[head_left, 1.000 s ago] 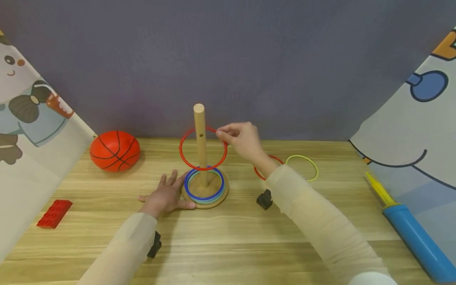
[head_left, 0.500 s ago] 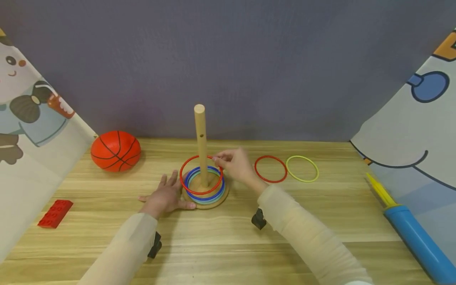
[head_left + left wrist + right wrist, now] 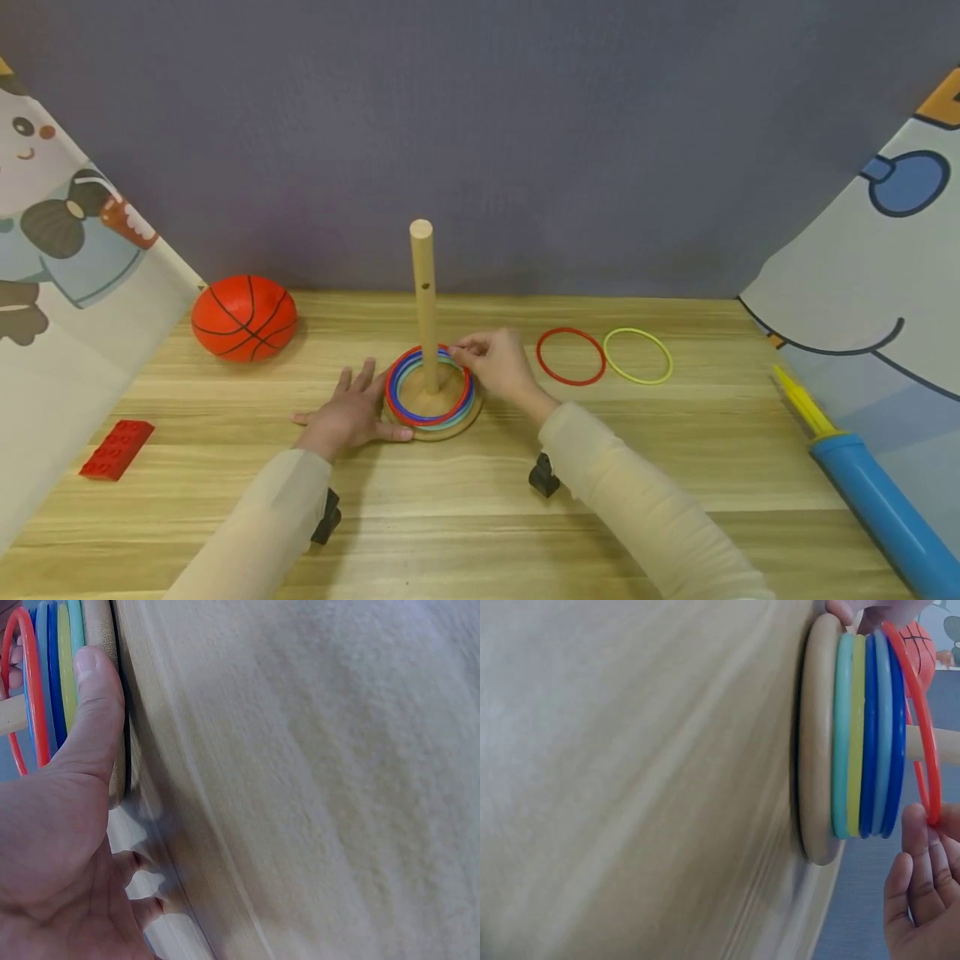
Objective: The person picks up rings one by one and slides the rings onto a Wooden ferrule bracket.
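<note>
A wooden peg [image 3: 424, 308] stands upright on its round wooden base [image 3: 819, 742]. Stacked around the peg are several rings, with a mint ring [image 3: 841, 735] lowest, a yellow ring [image 3: 856, 735] above it and a dark blue ring [image 3: 898, 742] on top. My right hand [image 3: 498, 362] pinches a red ring [image 3: 928, 742] between thumb and fingers at its right side. That ring encircles the peg just above the stack, tilted, its held side higher. My left hand [image 3: 345, 417] has its fingers spread beside the base, the thumb lying along the base's near edge.
Right of the base, another red ring [image 3: 539, 357] and a yellow ring [image 3: 670, 357] lie flat on the table [image 3: 465, 533]. A toy basketball [image 3: 243, 319] sits back left, a red toy brick [image 3: 116, 450] front left, and a blue pump [image 3: 877, 500] with yellow nozzle far right.
My right hand has lowered the red ring down along the peg, from about mid-height to just over the stack. My left hand stays in place at the base.
</note>
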Motion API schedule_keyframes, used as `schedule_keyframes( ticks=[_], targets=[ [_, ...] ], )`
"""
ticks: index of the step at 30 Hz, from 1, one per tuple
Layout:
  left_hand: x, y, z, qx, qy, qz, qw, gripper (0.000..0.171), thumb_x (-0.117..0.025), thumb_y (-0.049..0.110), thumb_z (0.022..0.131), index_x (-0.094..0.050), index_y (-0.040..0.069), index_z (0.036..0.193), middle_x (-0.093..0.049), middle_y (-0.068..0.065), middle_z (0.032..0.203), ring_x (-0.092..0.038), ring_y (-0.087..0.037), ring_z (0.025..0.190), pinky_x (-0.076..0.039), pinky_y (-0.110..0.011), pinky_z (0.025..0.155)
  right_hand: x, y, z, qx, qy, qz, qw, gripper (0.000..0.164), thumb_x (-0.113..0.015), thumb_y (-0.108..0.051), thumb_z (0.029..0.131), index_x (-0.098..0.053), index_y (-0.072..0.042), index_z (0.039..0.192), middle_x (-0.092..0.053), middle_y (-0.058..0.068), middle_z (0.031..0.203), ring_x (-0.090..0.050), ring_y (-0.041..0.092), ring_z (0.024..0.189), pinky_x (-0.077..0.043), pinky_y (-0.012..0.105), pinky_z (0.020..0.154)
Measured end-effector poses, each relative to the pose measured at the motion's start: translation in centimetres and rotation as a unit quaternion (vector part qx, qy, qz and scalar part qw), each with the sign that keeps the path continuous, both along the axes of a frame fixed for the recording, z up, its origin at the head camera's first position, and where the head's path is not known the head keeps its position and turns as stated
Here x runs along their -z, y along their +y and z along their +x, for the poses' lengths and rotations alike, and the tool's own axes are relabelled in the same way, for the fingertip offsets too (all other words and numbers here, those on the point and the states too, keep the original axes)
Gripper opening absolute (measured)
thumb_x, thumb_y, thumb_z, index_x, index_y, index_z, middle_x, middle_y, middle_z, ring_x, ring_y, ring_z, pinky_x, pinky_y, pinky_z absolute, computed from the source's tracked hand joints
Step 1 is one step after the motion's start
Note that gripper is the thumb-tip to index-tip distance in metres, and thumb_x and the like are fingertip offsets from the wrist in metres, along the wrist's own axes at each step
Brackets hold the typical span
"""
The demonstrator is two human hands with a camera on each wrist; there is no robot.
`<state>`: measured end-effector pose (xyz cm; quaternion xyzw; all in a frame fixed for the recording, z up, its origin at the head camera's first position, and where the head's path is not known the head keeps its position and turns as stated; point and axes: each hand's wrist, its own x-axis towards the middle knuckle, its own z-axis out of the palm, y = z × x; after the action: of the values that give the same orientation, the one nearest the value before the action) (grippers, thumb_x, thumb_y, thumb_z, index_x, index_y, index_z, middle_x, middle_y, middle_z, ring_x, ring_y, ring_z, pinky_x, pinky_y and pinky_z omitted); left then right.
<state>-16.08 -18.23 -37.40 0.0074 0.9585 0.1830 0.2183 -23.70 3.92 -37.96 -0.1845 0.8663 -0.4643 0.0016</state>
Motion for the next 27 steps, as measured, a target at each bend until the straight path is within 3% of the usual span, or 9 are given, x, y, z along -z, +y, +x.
schedule_keyframes(
  ticks=[8, 13, 17, 21, 27],
  targets=[
    [0.01, 0.03, 0.04, 0.002, 0.001, -0.001, 1.0, 0.114, -0.078, 0.062, 0.079, -0.017, 0.015, 0.164, 0.004, -0.021, 0.169, 0.005, -0.052, 0.15, -0.008, -0.097, 0.079, 0.32, -0.28, 0.38, 0.006, 0.02, 0.006, 1.0, 0.013, -0.076, -0.019, 0.094, -0.082, -0.009, 0.099, -0.077, 0.001, 0.085, -0.067, 0.012, 0.073, -0.053, 0.026, 0.061],
    [-0.04, 0.05, 0.1, 0.002, 0.003, -0.004, 1.0, 0.114, -0.078, 0.062, 0.079, -0.017, 0.016, 0.164, 0.003, -0.021, 0.169, 0.005, -0.052, 0.15, -0.009, -0.097, 0.08, 0.45, -0.66, 0.39, 0.018, 0.049, 0.04, 0.998, 0.014, -0.077, -0.022, 0.093, -0.082, -0.011, 0.097, -0.076, 0.005, 0.093, -0.067, 0.021, 0.081, -0.055, 0.032, 0.066],
    [-0.07, 0.08, 0.13, 0.0, 0.002, -0.006, 1.0, 0.113, -0.078, 0.062, 0.079, -0.018, 0.016, 0.164, 0.004, -0.02, 0.169, 0.005, -0.051, 0.151, -0.009, -0.097, 0.08, 0.56, -0.8, 0.21, 0.016, 0.03, 0.048, 0.998, 0.016, -0.076, -0.021, 0.094, -0.08, -0.01, 0.104, -0.075, 0.009, 0.107, -0.07, 0.025, 0.095, -0.059, 0.037, 0.078],
    [-0.13, 0.09, 0.14, -0.002, 0.002, -0.002, 1.0, 0.114, -0.078, 0.062, 0.079, -0.018, 0.015, 0.164, 0.004, -0.02, 0.169, 0.005, -0.051, 0.151, -0.009, -0.097, 0.08, 0.58, -0.8, -0.05, -0.001, -0.001, 0.039, 0.999, 0.018, -0.073, -0.016, 0.096, -0.078, -0.005, 0.109, -0.076, 0.008, 0.101, -0.072, 0.023, 0.091, -0.06, 0.034, 0.076],
    [-0.2, 0.09, 0.16, 0.0, 0.001, 0.0, 1.0, 0.114, -0.078, 0.062, 0.079, -0.018, 0.014, 0.164, 0.004, -0.02, 0.169, 0.005, -0.052, 0.151, -0.007, -0.097, 0.079, 0.27, -0.81, -0.31, -0.003, -0.013, 0.048, 0.999, 0.016, -0.075, -0.014, 0.094, -0.078, -0.005, 0.107, -0.077, 0.007, 0.096, -0.072, 0.021, 0.088, -0.059, 0.03, 0.074]
  ],
)
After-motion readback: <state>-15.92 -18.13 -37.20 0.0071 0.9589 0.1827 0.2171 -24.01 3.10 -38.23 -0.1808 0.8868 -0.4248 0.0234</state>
